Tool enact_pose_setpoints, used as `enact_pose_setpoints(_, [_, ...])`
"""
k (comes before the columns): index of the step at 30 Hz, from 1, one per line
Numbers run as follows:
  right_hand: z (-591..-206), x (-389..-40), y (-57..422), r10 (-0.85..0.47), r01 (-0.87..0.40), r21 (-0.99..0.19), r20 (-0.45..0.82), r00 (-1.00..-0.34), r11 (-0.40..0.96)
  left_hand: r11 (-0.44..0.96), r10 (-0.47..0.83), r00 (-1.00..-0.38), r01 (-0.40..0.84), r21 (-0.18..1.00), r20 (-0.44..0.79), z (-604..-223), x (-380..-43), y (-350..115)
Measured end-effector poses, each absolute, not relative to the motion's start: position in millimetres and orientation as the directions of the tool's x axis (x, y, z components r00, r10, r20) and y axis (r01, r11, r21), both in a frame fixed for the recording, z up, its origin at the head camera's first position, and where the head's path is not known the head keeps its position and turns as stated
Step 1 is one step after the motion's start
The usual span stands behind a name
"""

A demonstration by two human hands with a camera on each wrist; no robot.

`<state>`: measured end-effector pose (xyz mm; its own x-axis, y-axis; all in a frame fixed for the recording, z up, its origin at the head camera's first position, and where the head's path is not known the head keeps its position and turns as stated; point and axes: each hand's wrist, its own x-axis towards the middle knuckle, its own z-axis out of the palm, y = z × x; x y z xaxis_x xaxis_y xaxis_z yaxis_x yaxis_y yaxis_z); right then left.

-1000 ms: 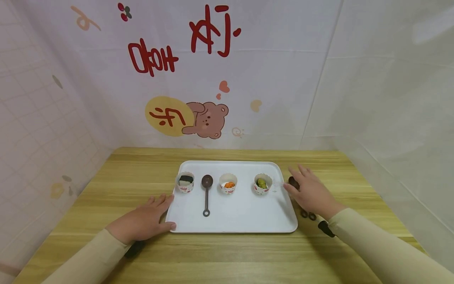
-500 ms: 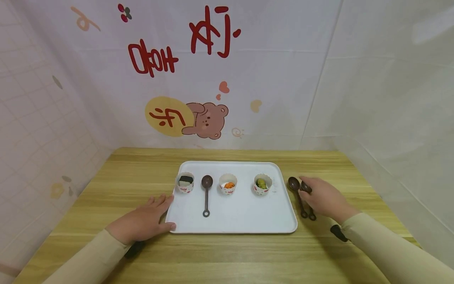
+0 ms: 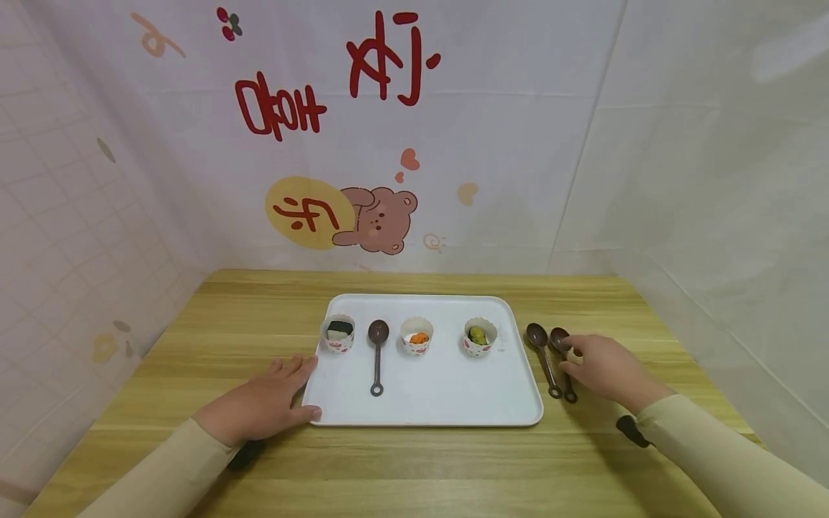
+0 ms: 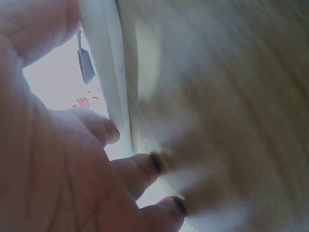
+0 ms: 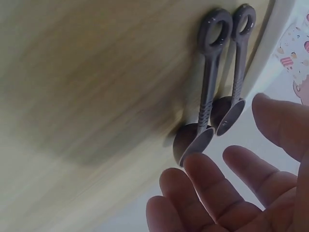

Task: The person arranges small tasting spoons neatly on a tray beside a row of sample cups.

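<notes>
My left hand (image 3: 262, 399) rests at the left edge of a white tray (image 3: 447, 399), fingers extended. My right hand (image 3: 609, 370) hovers beside the outer of two brown measuring spoons to the tray's right, its fingers apart from the thumb and gripping nothing. That outer spoon (image 5: 207, 92) lies close by its fingertips, though contact is hard to tell; the inner spoon (image 3: 537, 336) lies between it and the tray. On the tray, a third brown spoon (image 3: 378, 360) lies between a paper cup with a black-and-white piece (image 3: 338, 345) and one with orange bits (image 3: 417, 345).
Further right on the tray stands a paper cup with green pieces (image 3: 478, 347). The wooden table (image 3: 401, 467) extends around the tray. A printed white cloth (image 3: 505, 144) hangs behind it, and more cloth encloses both sides.
My right hand has moved right and toward me, from the tray's right edge past the inner spoon to the outer one. My left hand and the tray have stayed put.
</notes>
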<state>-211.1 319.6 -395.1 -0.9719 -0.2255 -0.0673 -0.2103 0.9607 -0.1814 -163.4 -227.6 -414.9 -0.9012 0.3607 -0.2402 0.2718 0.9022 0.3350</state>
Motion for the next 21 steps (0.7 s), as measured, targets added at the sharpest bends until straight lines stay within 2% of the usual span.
enact_pose_setpoints(21, [-396.8,-203.0,326.8,-0.232,-0.209,-0.197,-0.105,-0.967,0.958,0.903,0.365,-0.904,0.287,0.320,-0.221,-416.6,-163.6,-227.1])
